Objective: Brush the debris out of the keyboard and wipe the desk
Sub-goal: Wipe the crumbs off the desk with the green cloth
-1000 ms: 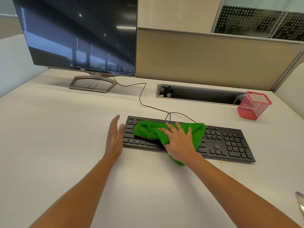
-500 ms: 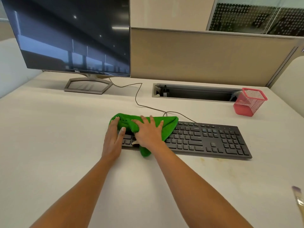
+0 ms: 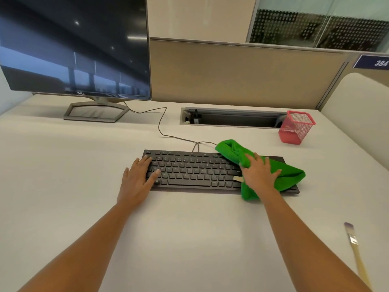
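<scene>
At frame centre, keyboard (image 3: 193,171) on desk (image 3: 63,165): left hand (image 3: 136,180) lies flat, fingers straight, on its left keys; right hand (image 3: 259,175), fingers spread, presses cloth (image 3: 290,175) over its right end, hiding those keys. Monitor (image 3: 73,49) upper left, cup (image 3: 295,128) upper right; brush (image 3: 355,249) lower right, handle cut off.

Person's upper limbs, seen from above. Left hand (image 3: 136,182) and right hand (image 3: 257,175): both bare. Left forearm (image 3: 88,239) and right forearm (image 3: 305,239): uncovered from the wrist to the lower frame edge, where each is cut off.
</scene>
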`<state>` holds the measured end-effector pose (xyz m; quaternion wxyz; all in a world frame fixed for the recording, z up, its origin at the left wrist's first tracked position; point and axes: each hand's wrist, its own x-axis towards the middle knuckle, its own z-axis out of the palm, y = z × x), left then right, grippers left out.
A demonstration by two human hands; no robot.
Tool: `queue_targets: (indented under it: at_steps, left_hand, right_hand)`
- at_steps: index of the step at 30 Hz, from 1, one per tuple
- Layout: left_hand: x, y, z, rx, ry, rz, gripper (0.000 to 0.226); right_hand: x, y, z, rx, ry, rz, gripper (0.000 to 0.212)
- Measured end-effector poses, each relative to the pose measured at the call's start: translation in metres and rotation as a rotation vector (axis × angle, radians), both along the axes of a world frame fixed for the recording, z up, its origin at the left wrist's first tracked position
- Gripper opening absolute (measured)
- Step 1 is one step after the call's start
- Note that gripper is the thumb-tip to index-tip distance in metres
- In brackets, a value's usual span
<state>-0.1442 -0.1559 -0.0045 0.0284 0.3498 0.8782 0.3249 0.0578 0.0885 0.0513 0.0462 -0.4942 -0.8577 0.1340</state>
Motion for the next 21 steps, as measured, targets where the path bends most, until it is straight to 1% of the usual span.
queue_targets:
  at_steps: [2, 4, 7, 9, 15, 18, 21]
  left_hand:
    - [0.001, 0.000, 0.002, -0.036, 0.014, 0.006, 0.088]
    - [0.002, 0.000, 0.003, -0.135, 0.075, 0.028, 0.096]
    - [0.006, 0.004, 0.006, -0.285, 0.229, 0.069, 0.099]
    - [0.011, 0.012, 0.010, -0.319, 0.273, 0.087, 0.100]
    - [0.027, 0.041, 0.021, -0.305, 0.284, 0.015, 0.101]
    - [0.040, 0.056, 0.023, -0.318, 0.261, -0.041, 0.103]
    - [0.052, 0.068, 0.022, -0.333, 0.243, -0.096, 0.104]
  right_hand:
    - [-0.008, -0.022, 0.000, 0.009, -0.004, 0.076, 0.053]
    - [-0.017, -0.051, 0.000, 0.017, -0.025, 0.218, 0.055]
    - [-0.023, -0.087, -0.001, 0.015, -0.083, 0.458, 0.059]
    - [-0.016, -0.090, -0.001, 0.007, -0.094, 0.507, 0.059]
    - [0.039, -0.044, -0.001, 0.007, -0.109, 0.369, 0.057]
    - [0.065, -0.010, 0.003, -0.015, -0.107, 0.237, 0.055]
    - [0.080, 0.026, 0.009, -0.081, -0.058, 0.095, 0.052]
